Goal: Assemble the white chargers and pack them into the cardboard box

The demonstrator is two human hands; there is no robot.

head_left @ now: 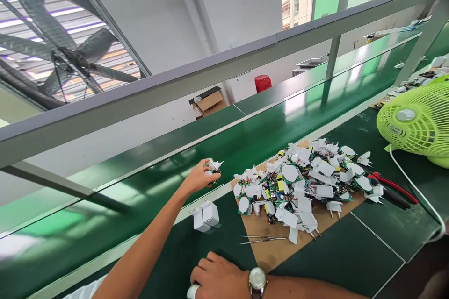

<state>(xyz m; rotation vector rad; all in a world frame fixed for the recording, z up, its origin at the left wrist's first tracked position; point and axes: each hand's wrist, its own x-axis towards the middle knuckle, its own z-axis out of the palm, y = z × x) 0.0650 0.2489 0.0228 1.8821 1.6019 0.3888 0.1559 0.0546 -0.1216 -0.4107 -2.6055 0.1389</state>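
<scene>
My left hand (200, 177) reaches out over the green belt, fingers closed on a small white plug piece (214, 165) with pins pointing right. Near the bottom edge my right hand (219, 276), with a watch (257, 279) on its wrist, curls around a white plastic piece (192, 291), mostly hidden and cut off by the frame. Between the two hands stand white charger housings (206, 217) side by side on the green table. Right of them, tweezers (263, 239) lie partly on a cardboard sheet (271, 254), which bears a heap of white plug parts with circuit boards (291, 187).
Red-and-black pliers (394, 191) lie right of the heap. A lime-green fan (414, 119) with a white cord stands at the far right. A metal rail (210, 67) crosses above the green belt (252, 138). Behind it are a cardboard box (210, 102) and a red stool (263, 83).
</scene>
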